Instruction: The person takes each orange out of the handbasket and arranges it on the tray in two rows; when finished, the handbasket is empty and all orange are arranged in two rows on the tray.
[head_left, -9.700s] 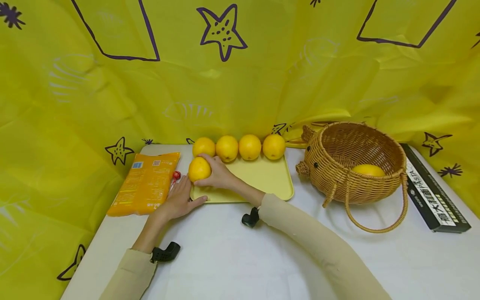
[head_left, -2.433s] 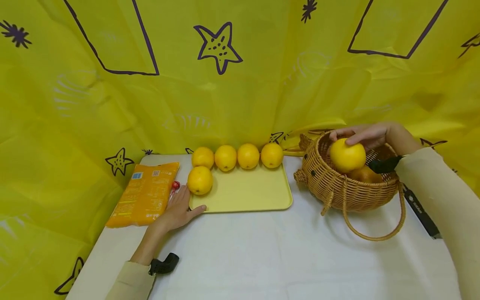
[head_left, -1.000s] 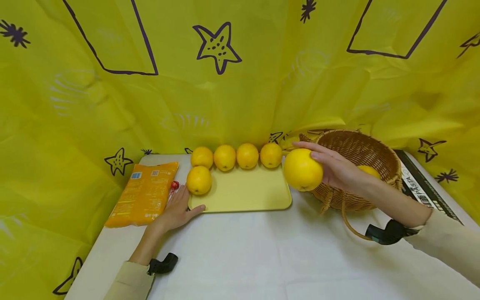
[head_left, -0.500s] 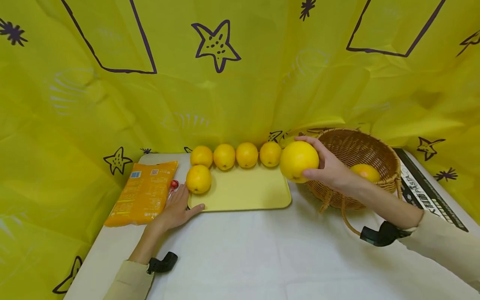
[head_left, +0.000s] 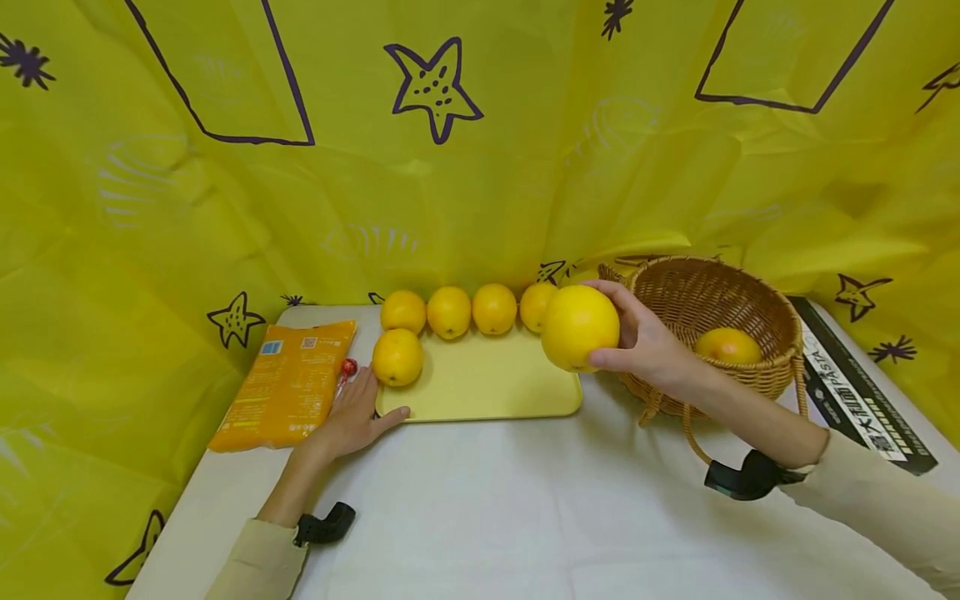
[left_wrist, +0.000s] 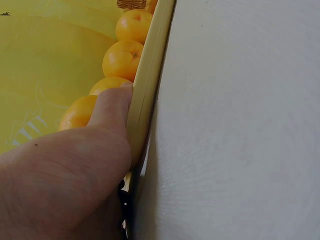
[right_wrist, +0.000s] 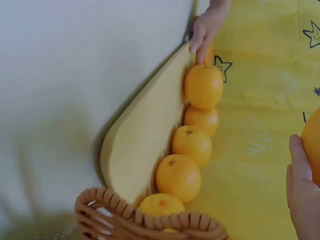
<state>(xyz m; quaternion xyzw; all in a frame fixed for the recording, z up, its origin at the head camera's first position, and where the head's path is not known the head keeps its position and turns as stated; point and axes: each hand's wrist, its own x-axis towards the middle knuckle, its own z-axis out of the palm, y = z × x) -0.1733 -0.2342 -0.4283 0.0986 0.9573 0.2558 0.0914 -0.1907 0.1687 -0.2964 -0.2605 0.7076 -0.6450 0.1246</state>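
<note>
My right hand (head_left: 651, 346) grips an orange (head_left: 579, 327), fingers behind it and thumb in front. They are raised over the right end of a pale yellow tray (head_left: 495, 387), overlapping the rightmost orange of the back row. Part of the held orange (right_wrist: 314, 150) shows at the right edge of the right wrist view. On the tray, several oranges (head_left: 448, 312) line the back, with one orange (head_left: 397, 357) before them at the left. My left hand (head_left: 351, 419) lies with straight fingers along the tray's left side, thumb (left_wrist: 111, 109) at its front edge.
To the right stands a wicker pig-shaped basket (head_left: 757, 304), holding an orange (head_left: 727, 346). A black and white pasta box (head_left: 873, 417) lies beyond it. An orange packet (head_left: 288, 387) and a red lollipop (head_left: 348, 367) are at the left. A yellow printed cloth (head_left: 480, 200) hangs behind.
Earlier my right hand set an orange at the tray's left front. It then lifted another from the basket and brought it left over the tray's right end. My left hand has stayed in place.
</note>
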